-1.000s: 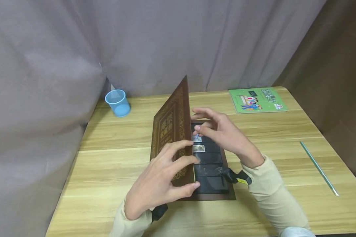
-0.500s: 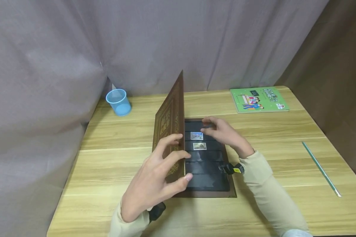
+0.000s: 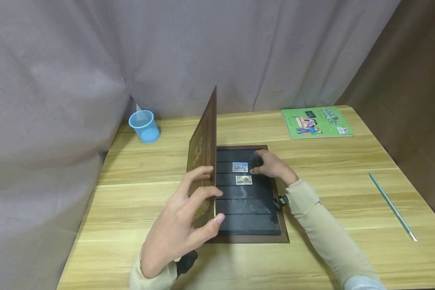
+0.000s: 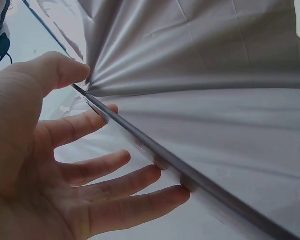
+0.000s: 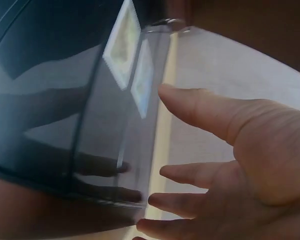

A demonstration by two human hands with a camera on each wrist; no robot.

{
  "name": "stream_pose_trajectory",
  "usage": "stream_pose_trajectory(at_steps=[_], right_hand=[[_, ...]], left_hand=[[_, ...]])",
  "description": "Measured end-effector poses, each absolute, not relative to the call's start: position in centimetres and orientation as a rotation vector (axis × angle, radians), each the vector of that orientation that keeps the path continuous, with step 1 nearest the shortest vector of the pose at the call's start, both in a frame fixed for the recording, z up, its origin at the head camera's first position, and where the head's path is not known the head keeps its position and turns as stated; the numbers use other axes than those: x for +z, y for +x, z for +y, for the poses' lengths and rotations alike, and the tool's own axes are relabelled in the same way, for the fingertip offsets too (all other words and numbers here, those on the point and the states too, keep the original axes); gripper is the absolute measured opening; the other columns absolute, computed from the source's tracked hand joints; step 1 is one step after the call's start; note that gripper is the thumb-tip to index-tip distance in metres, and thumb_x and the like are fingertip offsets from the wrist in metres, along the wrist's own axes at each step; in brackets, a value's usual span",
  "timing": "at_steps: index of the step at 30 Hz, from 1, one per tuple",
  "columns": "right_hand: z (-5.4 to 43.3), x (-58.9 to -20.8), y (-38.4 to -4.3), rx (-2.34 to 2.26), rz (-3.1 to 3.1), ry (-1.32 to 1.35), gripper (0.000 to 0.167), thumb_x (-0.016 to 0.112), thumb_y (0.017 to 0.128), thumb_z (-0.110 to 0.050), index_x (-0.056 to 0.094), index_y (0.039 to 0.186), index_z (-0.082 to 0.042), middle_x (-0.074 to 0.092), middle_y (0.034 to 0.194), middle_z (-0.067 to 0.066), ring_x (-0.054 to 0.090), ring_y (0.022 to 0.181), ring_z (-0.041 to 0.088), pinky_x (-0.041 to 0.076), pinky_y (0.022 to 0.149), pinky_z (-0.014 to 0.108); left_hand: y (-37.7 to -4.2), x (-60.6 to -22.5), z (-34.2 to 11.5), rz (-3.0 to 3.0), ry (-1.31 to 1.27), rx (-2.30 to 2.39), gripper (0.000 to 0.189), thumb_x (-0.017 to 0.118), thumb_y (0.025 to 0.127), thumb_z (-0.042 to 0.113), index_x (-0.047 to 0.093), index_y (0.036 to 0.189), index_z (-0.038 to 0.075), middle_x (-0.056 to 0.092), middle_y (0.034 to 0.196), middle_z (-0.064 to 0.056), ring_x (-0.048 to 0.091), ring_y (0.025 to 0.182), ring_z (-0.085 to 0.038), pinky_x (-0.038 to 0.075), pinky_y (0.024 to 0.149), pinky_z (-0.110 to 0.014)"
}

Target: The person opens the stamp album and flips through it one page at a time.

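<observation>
A brown stamp album stands partly open on the table, its gold-patterned cover (image 3: 203,149) tilted up nearly upright. My left hand (image 3: 179,221) touches the outside of that cover with straight, spread fingers, its thumb near the free edge; the left wrist view shows the cover (image 4: 155,147) edge-on. Two small stamps, one bluish (image 3: 240,167) and one with a greenish picture (image 3: 244,180), lie in strips of the black page (image 3: 246,205). Over the page's right side is my right hand (image 3: 272,164), fingers extended and holding nothing. Its spread fingers (image 5: 180,202) show by the page in the right wrist view.
A blue plastic cup (image 3: 145,127) stands at the back left. Near the back right corner lies a green booklet (image 3: 317,123). A green pencil (image 3: 393,207) lies on the right side of the wooden table (image 3: 130,209). Grey curtain (image 3: 188,52) hangs behind.
The left hand has moved left with the cover, opening the album wider and uncovering more of the page. My right hand has drawn back rightward from the stamps to the page's right side.
</observation>
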State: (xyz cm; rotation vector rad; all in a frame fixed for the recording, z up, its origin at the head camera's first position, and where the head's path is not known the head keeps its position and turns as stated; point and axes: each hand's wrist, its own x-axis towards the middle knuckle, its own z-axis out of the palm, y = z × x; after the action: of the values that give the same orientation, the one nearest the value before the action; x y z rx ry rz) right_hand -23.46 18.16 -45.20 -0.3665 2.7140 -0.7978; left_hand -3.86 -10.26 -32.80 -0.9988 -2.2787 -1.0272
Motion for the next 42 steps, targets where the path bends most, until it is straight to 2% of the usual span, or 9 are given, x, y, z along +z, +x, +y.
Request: stream_pose_trajectory(at_steps=[8,13,16,22,26,30,35,38,42], right_hand=[[17.8,-46.3,-24.1,-0.668,2.749,-0.344,0.091,0.083,0.083,-0.022,0.032,0.147,0.018,0.022,0.155,0.041,0.023,0.144,0.054,0.023,0.117,0.059],[17.6,-46.2,-24.1,-0.645,2.746,-0.308,0.098,0.087,0.078,-0.021,0.031,0.149,0.015,0.016,0.158,0.039,0.019,0.144,0.056,0.022,0.114,0.065],[17.6,-46.4,-24.2,-0.627,2.740,-0.285,0.099,0.087,0.078,-0.021,0.030,0.151,0.012,0.012,0.160,0.037,0.015,0.145,0.057,0.018,0.113,0.070],[17.9,-46.6,-24.4,-0.621,2.737,-0.276,0.101,0.087,0.079,-0.022,0.028,0.153,0.010,0.011,0.161,0.034,0.012,0.145,0.057,0.010,0.113,0.072],[18.0,-46.8,-24.7,-0.589,2.732,-0.270,0.104,0.088,0.079,-0.025,0.025,0.154,0.011,0.012,0.162,0.033,0.014,0.146,0.055,0.010,0.116,0.066],[18.2,-47.0,-25.0,-0.573,2.728,-0.264,0.107,0.089,0.078,-0.026,0.025,0.154,0.010,0.013,0.162,0.032,0.017,0.145,0.054,0.016,0.117,0.063],[18.6,-47.0,-25.1,-0.602,2.716,-0.265,0.107,0.090,0.077,-0.025,0.025,0.155,0.009,0.013,0.162,0.031,0.018,0.145,0.054,0.020,0.117,0.061],[18.7,-46.9,-25.2,-0.631,2.709,-0.265,0.107,0.091,0.076,-0.023,0.025,0.155,0.009,0.013,0.163,0.031,0.017,0.146,0.052,0.020,0.117,0.059],[18.8,-46.9,-25.5,-0.636,2.701,-0.263,0.107,0.091,0.076,-0.021,0.025,0.155,0.009,0.011,0.163,0.031,0.017,0.147,0.051,0.020,0.118,0.058]], left_hand=[[-3.8,-33.0,-11.3,-2.168,-1.000,-1.045,0.030,0.057,0.099,0.034,0.063,0.113,0.008,0.049,0.142,-0.017,0.058,0.121,-0.031,0.052,0.093,-0.043],[-3.9,-33.1,-12.0,-2.098,-0.990,-1.051,0.030,0.055,0.100,0.032,0.063,0.111,0.005,0.053,0.137,-0.020,0.059,0.117,-0.033,0.052,0.091,-0.033],[-3.8,-33.0,-12.4,-2.079,-0.977,-1.074,0.030,0.055,0.101,0.032,0.063,0.110,0.004,0.054,0.136,-0.019,0.060,0.115,-0.032,0.054,0.087,-0.026],[-3.9,-33.0,-13.4,-2.008,-0.987,-1.108,0.028,0.055,0.101,0.028,0.067,0.105,0.003,0.058,0.133,-0.022,0.062,0.108,-0.034,0.056,0.075,-0.025],[-3.9,-33.0,-14.1,-1.964,-0.981,-1.070,0.018,0.055,0.094,0.016,0.068,0.098,0.004,0.060,0.130,-0.023,0.063,0.104,-0.034,0.054,0.081,-0.028],[-3.6,-33.0,-14.6,-1.947,-0.920,-1.032,0.014,0.054,0.083,0.009,0.065,0.090,0.005,0.063,0.126,-0.024,0.064,0.100,-0.034,0.051,0.088,-0.027],[-3.1,-33.1,-15.0,-1.928,-0.868,-1.052,0.012,0.054,0.078,0.005,0.063,0.086,0.003,0.063,0.123,-0.026,0.063,0.100,-0.034,0.049,0.093,-0.027],[-2.9,-33.2,-15.4,-1.915,-0.839,-1.074,0.011,0.053,0.078,0.003,0.062,0.084,0.002,0.063,0.122,-0.028,0.063,0.101,-0.034,0.052,0.085,-0.024],[-2.5,-33.4,-16.1,-1.892,-0.796,-1.100,0.010,0.051,0.085,0.002,0.060,0.080,0.001,0.063,0.121,-0.029,0.064,0.104,-0.031,0.053,0.073,-0.020]])
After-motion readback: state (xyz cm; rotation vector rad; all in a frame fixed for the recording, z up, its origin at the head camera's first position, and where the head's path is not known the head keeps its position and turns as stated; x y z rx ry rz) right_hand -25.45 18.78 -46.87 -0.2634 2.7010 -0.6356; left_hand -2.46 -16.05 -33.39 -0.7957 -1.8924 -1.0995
